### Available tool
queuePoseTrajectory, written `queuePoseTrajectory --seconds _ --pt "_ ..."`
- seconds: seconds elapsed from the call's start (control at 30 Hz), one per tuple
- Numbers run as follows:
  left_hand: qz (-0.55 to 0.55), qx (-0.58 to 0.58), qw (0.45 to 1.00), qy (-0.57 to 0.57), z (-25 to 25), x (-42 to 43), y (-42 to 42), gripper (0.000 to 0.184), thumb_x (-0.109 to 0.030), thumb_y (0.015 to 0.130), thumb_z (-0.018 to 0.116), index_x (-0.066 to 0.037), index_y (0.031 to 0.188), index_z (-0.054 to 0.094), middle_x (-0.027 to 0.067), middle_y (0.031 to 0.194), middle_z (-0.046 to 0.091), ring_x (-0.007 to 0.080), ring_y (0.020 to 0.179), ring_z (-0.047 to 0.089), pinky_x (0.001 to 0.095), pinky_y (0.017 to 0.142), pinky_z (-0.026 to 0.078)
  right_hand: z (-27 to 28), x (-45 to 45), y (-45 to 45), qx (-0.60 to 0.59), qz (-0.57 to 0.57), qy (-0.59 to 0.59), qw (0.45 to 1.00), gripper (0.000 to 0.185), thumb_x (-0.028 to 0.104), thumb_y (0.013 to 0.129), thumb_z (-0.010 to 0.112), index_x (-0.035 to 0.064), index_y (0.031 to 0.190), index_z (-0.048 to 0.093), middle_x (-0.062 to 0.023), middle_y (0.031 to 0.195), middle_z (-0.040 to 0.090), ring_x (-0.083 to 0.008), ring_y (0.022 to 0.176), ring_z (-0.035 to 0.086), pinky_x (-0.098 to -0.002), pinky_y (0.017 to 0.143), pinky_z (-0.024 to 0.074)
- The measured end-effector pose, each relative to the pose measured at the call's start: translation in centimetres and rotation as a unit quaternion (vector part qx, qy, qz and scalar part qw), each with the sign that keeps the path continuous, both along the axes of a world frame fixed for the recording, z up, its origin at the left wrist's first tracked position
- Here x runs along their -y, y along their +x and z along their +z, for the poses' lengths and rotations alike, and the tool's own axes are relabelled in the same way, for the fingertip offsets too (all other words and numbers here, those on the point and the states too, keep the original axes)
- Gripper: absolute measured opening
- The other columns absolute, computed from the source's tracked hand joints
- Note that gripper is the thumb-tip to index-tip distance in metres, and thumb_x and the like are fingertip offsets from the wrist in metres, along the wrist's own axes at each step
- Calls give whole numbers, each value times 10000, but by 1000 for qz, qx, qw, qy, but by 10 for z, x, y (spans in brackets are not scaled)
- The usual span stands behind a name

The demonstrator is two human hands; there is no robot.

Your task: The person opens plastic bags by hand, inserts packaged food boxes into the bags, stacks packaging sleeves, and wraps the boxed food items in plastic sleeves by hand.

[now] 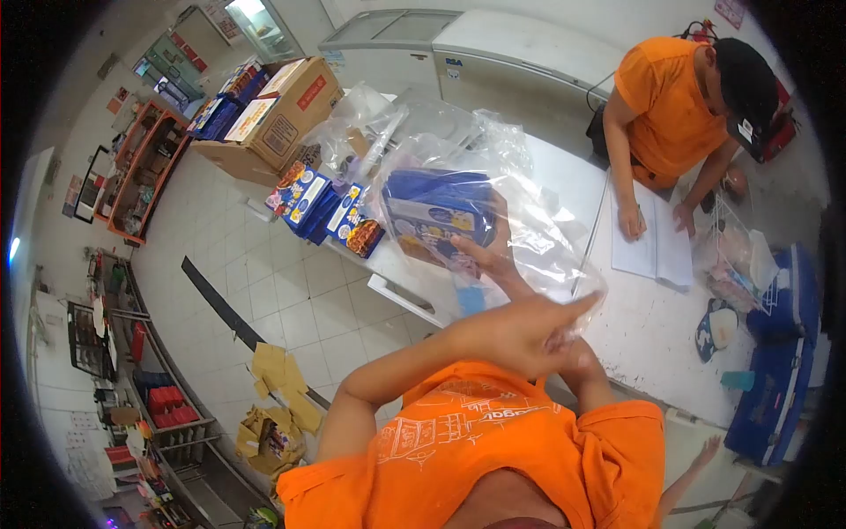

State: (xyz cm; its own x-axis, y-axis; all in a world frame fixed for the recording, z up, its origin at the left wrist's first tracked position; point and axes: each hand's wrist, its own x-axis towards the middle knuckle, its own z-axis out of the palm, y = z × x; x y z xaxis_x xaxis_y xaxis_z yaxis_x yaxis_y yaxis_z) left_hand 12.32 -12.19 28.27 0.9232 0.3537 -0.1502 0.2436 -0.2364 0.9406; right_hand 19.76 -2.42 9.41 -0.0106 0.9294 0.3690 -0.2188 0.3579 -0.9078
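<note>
Your left hand [536, 331] pinches the edge of a clear plastic bag [545, 234]; beyond, your right hand [493, 251] grips blue printed cardboard boxes [436, 198], already inside it, the mouth apparently unsealed. Farther off, more blue-and-white boxes [307, 201] lie unbagged at the white table's [621, 339] edge.

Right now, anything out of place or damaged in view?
Yes: torn brown cardboard or paper lies loose on the tiled floor, left of the person in view; it looks odd because it's ragged and crumpled underfoot. The blue boxes in the clear bag show no obvious damage.
</note>
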Motion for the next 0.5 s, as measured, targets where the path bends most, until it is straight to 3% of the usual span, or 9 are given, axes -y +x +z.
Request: queuePoseTrajectory --seconds 0.03,0.07,0.13,0.23,0.3,0.4,0.5 --pt "-2 -6 999 46 0 5 -6 824 -361 924 681 -7 1546 273 181 1266 632 363 1074 636 435 948 502 -4 -7 -2 -41 10 -5 999 990 116 726 850 56 1504 241 -173 1357 505 -263 1252 533 -400 1093 441" --pt "47 65 984 161 1 8 -15 802 -346 899 711 -5 1515 326 198 1215 634 360 1064 635 427 914 506 4 -11 -2 -49 24 -27 998 991 108 732 843 65 1510 230 -167 1361 498 -263 1257 526 -405 1095 439" --pt "141 198 893 379 -3 11 -49 760 -314 849 773 -1 1452 433 230 1112 637 355 1042 633 410 847 515 25 -13 2 -67 50 -72 994 993 91 744 828 83 1521 209 -155 1371 484 -262 1268 512 -413 1101 436" --pt "290 166 864 377 -69 7 -116 1039 -363 726 876 -16 1502 279 241 1386 437 356 1260 492 440 1005 440 39 -32 1 -143 5 -62 988 959 82 755 813 92 1514 227 -145 1371 481 -260 1274 508 -410 1083 447" --pt "477 120 794 356 -119 9 -127 1243 -374 658 922 -25 1548 127 245 1511 278 363 1364 383 439 1100 374 41 -41 -4 -183 -20 -49 982 931 84 764 801 94 1506 240 -136 1366 476 -255 1270 504 -403 1067 451" --pt "540 -36 792 282 -248 -3 -116 1455 -393 587 954 -19 1541 -79 251 1559 138 380 1419 284 447 1162 305 35 -56 -8 -187 -19 9 982 870 112 786 776 79 1488 261 -121 1339 454 -231 1237 494 -377 1029 446" --pt "606 69 792 16 -327 -37 -112 1489 -414 572 956 22 1524 -103 277 1556 119 418 1449 197 486 1198 225 41 -59 -20 -245 -25 -7 969 735 124 821 750 67 1436 352 -101 1274 515 -220 1166 539 -352 961 482"
